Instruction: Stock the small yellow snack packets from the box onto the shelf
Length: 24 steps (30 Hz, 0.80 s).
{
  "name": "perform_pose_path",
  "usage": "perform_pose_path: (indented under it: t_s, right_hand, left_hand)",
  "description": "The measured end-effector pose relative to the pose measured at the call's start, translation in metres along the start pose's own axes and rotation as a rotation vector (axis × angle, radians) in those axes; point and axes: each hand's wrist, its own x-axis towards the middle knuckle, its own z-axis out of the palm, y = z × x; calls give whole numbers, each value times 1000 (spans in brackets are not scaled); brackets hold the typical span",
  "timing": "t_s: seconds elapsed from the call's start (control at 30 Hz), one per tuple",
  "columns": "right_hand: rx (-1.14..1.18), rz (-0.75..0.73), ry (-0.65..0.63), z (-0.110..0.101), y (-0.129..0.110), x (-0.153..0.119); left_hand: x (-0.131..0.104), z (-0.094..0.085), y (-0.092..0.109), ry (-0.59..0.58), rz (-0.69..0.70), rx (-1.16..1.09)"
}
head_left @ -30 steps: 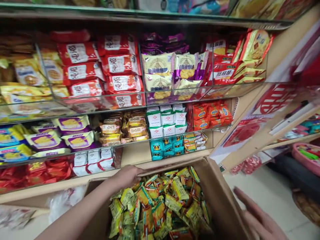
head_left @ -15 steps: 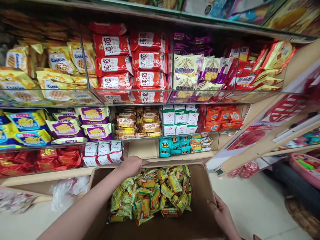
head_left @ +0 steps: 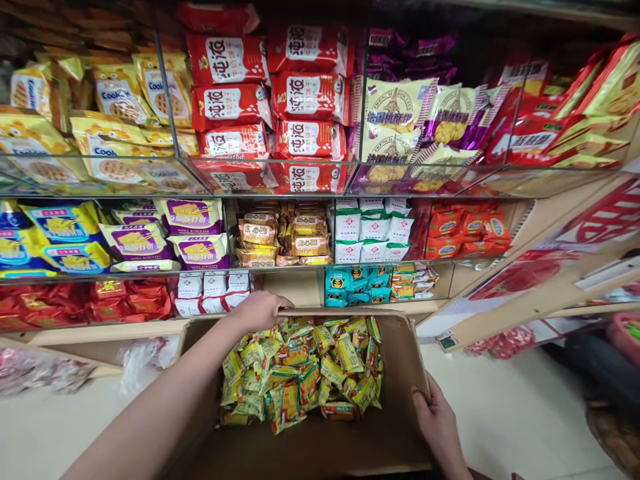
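A brown cardboard box [head_left: 400, 360] is tilted toward me against the lowest shelf. Inside it lies a heap of small yellow-green snack packets [head_left: 300, 373]. My left hand [head_left: 260, 311] is closed over the box's far rim, left of its middle. On the right side wall, my right hand [head_left: 436, 420] grips the edge, thumb inside and fingers behind the cardboard. Just beyond the far rim is a bare shelf compartment [head_left: 297, 288], between white-and-red packets [head_left: 213, 292] and teal packets [head_left: 357, 285].
Glass-fronted shelves above hold red biscuit packs [head_left: 230, 60], yellow cookie bags [head_left: 117, 93] and purple soda biscuit packs [head_left: 195, 233]. Plastic bags [head_left: 145, 363] lie under the shelf at left. At right are a wooden side panel [head_left: 505, 313], pale floor [head_left: 515, 407] and a pink basin [head_left: 625, 340].
The view has shifted closer to the shelves, which now look larger. Both hands keep their hold on the box; its far rim appears slightly higher in view.
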Motion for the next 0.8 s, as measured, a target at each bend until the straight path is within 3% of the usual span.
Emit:
perform_pose_path:
  t_s: [0.17, 0.27, 0.33, 0.43, 0.53, 0.6, 0.7, 0.8]
  right_hand:
    - [-78, -86, 19, -6, -4, -5]
    - [-239, -357, 280, -6, -17, -13]
    - [-327, -590, 359, 4, -32, -20]
    - [-351, -721, 147, 39, -55, -24]
    - [-350, -643, -7, 78, -67, -18]
    - [-273, -555, -39, 92, -69, -14]
    - [90, -297, -86, 86, -75, -19]
    - [596, 102, -273, 65, -93, -41]
  left_hand:
    - [-14, 12, 10, 88, 14, 12]
    - [-36, 19, 22, 335, 141, -39]
    - [-55, 27, 33, 508, 225, -86]
    - [-83, 50, 52, 578, 284, -217]
    - [-104, 81, 68, 507, 229, -359]
    - [-113, 99, 73, 464, 150, -448]
    - [-115, 112, 76, 428, 33, -616]
    - [-100, 107, 84, 390, -86, -915]
